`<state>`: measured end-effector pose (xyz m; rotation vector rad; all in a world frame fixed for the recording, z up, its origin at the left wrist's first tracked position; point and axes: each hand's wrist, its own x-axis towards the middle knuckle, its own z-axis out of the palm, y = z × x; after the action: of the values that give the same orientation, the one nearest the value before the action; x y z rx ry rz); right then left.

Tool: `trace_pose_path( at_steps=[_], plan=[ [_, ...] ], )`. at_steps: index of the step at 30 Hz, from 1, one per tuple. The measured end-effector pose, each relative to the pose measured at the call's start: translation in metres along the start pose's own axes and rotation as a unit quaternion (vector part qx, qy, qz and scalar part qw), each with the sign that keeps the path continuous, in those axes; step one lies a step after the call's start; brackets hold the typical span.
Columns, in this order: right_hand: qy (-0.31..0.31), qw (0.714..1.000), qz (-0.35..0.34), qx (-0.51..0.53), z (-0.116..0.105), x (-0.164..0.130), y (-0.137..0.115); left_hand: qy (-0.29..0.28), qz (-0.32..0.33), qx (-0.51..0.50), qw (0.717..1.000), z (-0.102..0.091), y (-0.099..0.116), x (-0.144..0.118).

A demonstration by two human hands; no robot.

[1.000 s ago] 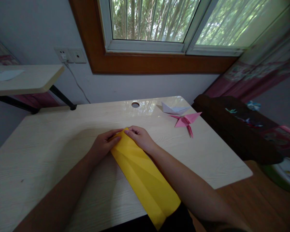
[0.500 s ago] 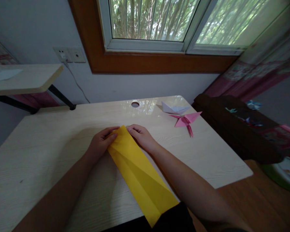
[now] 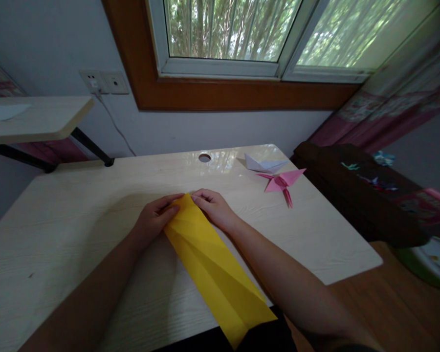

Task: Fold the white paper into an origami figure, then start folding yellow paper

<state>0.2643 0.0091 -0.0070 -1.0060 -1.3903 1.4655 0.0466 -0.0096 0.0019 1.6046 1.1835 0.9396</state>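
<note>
So far my long yellow paper strip (image 3: pixel 212 266) lies creased lengthwise on the desk (image 3: pixel 77 230), overhanging its near edge, with my left hand (image 3: pixel 154 221) and right hand (image 3: pixel 215 209) pinching its far tip at twelve o'clock, the point still unfinished, I judge.

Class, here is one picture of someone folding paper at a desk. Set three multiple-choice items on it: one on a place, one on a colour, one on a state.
1. Where does the pink paper model lie?
A. on the desk's far right part
B. on the side shelf
C. on the floor

2. What colour is the paper under the hands?
A. blue
B. yellow
C. green

3. How does the yellow paper lie?
A. crumpled into a ball
B. rolled into a tube
C. folded long, its near end past the desk edge

Answers: 1 A, it sits beside the white paper model. 2 B, plainly yellow. 3 C, left hand and right hand press its far tip.
</note>
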Motion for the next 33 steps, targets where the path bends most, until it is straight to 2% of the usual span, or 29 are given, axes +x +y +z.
trace_pose_path(
  at_steps=[10, 17, 21, 24, 30, 33],
  plan=[
    [0.022, 0.993, -0.052, -0.103, 0.004, -0.005, -0.011, 0.015, 0.015, 0.043, 0.999, 0.002, 0.001, 0.001],
    [0.047, 0.992, -0.097, -0.066, 0.004, -0.004, -0.006, 0.022, 0.01, 0.052, 0.998, 0.003, 0.003, 0.0],
    [0.024, 0.988, -0.098, -0.118, 0.002, -0.003, -0.005, 0.031, 0.009, 0.075, 0.997, 0.002, 0.001, 0.0],
    [0.029, 0.983, -0.102, -0.152, 0.002, -0.004, -0.005, 0.032, 0.008, 0.091, 0.995, 0.001, 0.001, -0.001],
    [0.046, 0.982, -0.103, -0.151, 0.004, -0.005, -0.006, 0.022, 0.012, 0.04, 0.999, 0.003, 0.003, -0.001],
    [0.052, 0.984, -0.088, -0.148, 0.005, -0.005, -0.007, 0.036, 0.006, 0.029, 0.999, 0.004, 0.003, -0.002]
  ],
)
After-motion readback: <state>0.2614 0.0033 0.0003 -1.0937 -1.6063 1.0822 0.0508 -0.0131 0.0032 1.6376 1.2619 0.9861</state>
